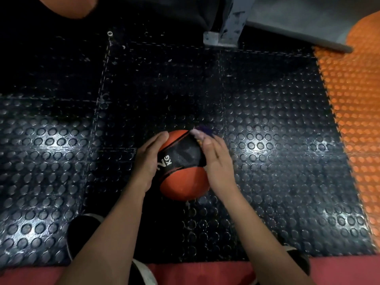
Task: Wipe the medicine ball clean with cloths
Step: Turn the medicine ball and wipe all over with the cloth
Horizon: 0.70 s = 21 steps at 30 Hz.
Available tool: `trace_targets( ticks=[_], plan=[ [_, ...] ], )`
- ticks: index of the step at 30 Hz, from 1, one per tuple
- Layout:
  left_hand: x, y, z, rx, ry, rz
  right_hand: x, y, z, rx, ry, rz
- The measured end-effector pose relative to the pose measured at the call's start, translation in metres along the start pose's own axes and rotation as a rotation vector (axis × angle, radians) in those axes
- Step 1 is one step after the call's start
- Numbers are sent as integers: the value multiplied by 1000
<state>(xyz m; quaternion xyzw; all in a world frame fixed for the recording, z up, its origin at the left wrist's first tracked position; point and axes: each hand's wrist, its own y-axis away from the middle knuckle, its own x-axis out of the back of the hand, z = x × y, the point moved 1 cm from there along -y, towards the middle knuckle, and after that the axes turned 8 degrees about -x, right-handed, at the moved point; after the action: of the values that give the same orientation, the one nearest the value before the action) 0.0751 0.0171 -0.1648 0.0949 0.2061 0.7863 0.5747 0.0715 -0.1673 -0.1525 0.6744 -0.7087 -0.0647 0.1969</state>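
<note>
Evidently mid-wipe: round orange-and-black rubber medicine ball [182,165] sitting on the black studded rubber floor mat [267,140], between both hands. Left hand [148,159] cupped against the ball's left side, fingers lightly curved, steadying. Right hand [218,161] laid on the ball's right side, fingers fairly straight, pressing a purple fuzzy cloth [202,133] at the ball's far upper edge. Next, probably: turning the ball to reach unwiped panels, holding firm against rolling.
</note>
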Motion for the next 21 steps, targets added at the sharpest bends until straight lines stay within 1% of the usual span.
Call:
trace_targets(
  ticks=[1, 2, 4, 5, 6, 7, 10, 12, 14, 15, 17, 18, 21],
  plan=[
    [-1, 1, 0, 0, -6, 0, 0, -4, 9, -60, -36, 26],
    [-2, 2, 0, 1, -19, -4, 1, -7, 18, -186, -127, 34],
    [-4, 0, 1, 7, -41, -24, 10, -13, 40, -473, -224, 46],
    [-3, 0, 2, 10, -46, -44, 14, -11, 43, -573, -233, 14],
    [-2, -1, 3, 8, -45, -63, 15, -7, 43, -609, -230, -19],
    [-1, -1, 5, 5, -41, -73, 16, -7, 41, -581, -245, -25],
    [2, -3, 2, 7, -41, -45, 15, 4, 17, -324, -306, 55],
    [2, -2, 3, 11, -25, -22, 9, 12, 4, -148, -243, 130],
    [3, -2, 3, 15, -40, -39, -4, 26, 6, -80, -139, 168],
    [2, -1, 3, 14, -45, -44, -9, 31, 12, -105, -130, 195],
    [-3, 1, 8, 8, -38, -42, -9, 28, 22, -244, -304, 237],
    [-7, 2, 10, 1, -43, -45, -6, 23, 24, -315, -379, 225],
    [-18, 3, 17, -15, -81, -69, 9, -3, 21, -436, -452, 56]
  ],
)
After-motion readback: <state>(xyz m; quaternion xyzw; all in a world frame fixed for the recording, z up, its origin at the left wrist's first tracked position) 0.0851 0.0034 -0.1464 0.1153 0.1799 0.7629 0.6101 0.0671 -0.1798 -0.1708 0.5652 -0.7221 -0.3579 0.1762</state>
